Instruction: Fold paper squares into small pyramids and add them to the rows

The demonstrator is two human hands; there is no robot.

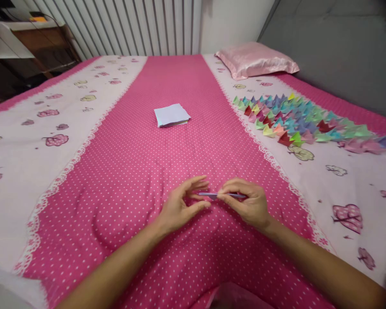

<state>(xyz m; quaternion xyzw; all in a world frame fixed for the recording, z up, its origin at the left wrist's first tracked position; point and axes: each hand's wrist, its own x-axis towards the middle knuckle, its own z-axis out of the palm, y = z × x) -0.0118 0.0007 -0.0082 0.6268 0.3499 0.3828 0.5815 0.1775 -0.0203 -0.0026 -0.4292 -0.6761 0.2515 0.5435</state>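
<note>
Folding seems underway: your right hand (249,206) pinches a thin paper (223,195) edge-on; your left hand (180,207) has fingers parted around its free end. Creasing calls for aligned edges.

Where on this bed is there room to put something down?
Bare: the pink strip between the paper stack and the left hand, and the white band left of it. Crowded: the right band, with folded shapes near the pillow; only its near end, by the right hand, is free.
</note>
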